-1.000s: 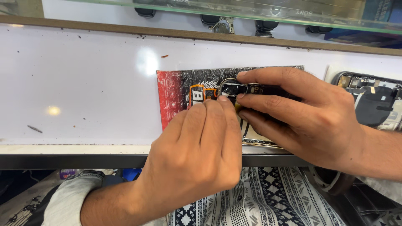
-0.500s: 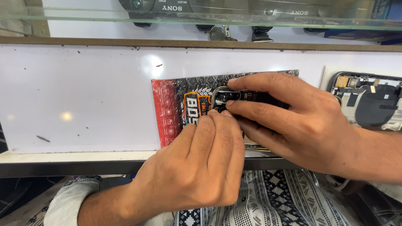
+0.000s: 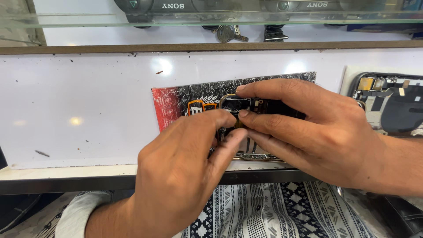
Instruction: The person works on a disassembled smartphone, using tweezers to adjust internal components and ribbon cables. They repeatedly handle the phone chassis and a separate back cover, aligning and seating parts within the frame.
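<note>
1. Working over a white bench top (image 3: 88, 105), both bare hands meet at the middle of the head view on an opened phone body (image 3: 257, 132) that lies on a patterned mat.
2. That mat (image 3: 176, 103) is black with a red band at its 9 o'clock edge and an orange-outlined mark just at 9 o'clock of the phone's camera corner.
3. From 7 o'clock comes the left hand (image 3: 180, 172), seen from the back, its fingers curled together with the tips pressed down on the phone's top end; whether anything small is pinched beneath them cannot be told, as the knuckles hide it.
4. From 3 o'clock comes the right hand (image 3: 317, 132), its fingers stretched flat across the phone, forefinger along the far edge and the others along the near side, so the body is clasped between them.
5. Only the phone's camera corner, a strip of dark innards between the fingers and a metal edge at 6 o'clock show; the remainder is covered by the hands.
6. At 3 o'clock of the hands, well apart, a second opened phone shell (image 3: 387, 105) lies on the bench, its inner parts showing.
7. At 12 o'clock a glass shelf (image 3: 88, 20) runs across the view above a brown wooden strip (image 3: 132, 47).
8. At 6 o'clock, below the bench edge, a black-and-white patterned cloth (image 3: 273, 211) shows.
</note>
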